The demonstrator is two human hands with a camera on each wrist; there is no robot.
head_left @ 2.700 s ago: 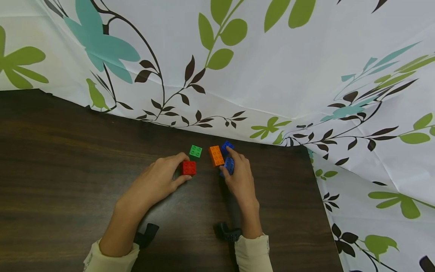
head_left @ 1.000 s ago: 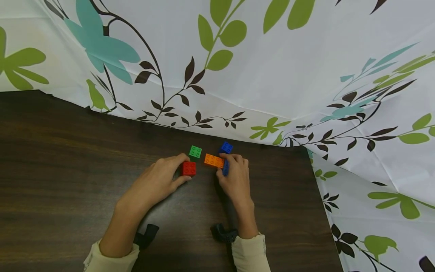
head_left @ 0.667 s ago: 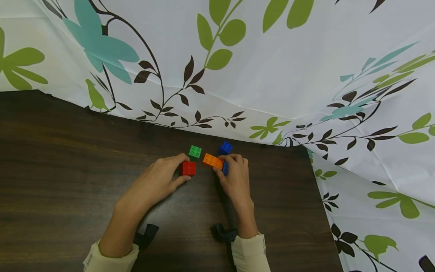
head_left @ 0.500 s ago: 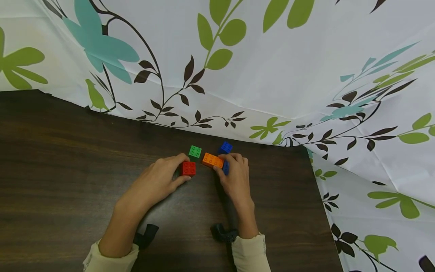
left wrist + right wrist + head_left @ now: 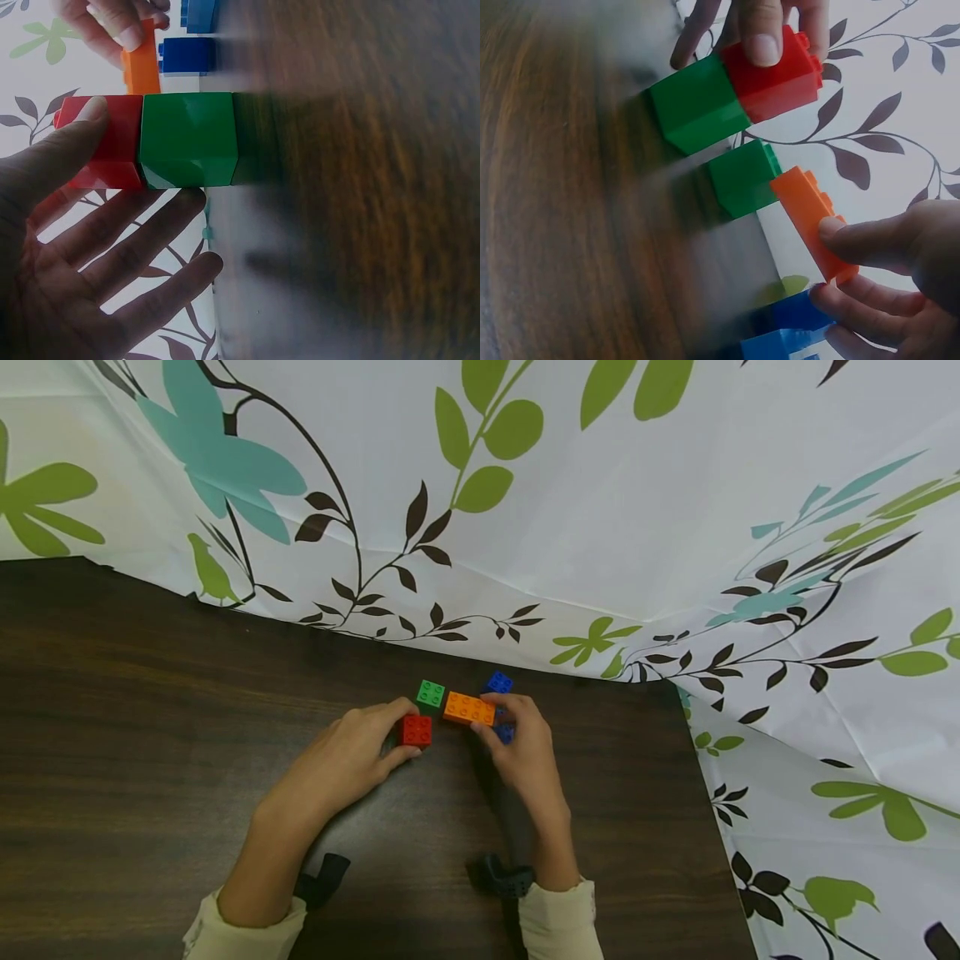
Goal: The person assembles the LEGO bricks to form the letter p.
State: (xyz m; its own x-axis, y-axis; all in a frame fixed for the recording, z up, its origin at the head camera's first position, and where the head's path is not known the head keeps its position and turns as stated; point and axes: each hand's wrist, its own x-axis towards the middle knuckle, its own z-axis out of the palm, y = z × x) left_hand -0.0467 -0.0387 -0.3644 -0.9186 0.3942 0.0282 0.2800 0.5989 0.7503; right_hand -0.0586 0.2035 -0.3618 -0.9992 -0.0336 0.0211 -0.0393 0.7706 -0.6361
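My left hand (image 5: 345, 747) pinches a red brick (image 5: 417, 731) between thumb and fingers. The red brick sits on top of a green brick (image 5: 189, 139), which stands on the table and is hidden from the head view. In my right hand (image 5: 525, 747), thumb and fingers grip a long orange brick (image 5: 465, 708) by its right end. The wrist views show the orange brick raised off the table, its free end near the top of a second green brick (image 5: 742, 180). That green brick stands just behind the red one.
Two blue bricks, a far one (image 5: 499, 681) and a nearer one (image 5: 506, 732), stand beside the right hand, the nearer partly covered by it. A white patterned cloth (image 5: 585, 527) rises behind the dark wooden table (image 5: 150, 735) and along its right side.
The orange brick has turned from pointing away to lying crosswise and shifted a little left, now gripped by the right hand. More of the nearer blue brick shows than half a second ago. The left hand stays put.
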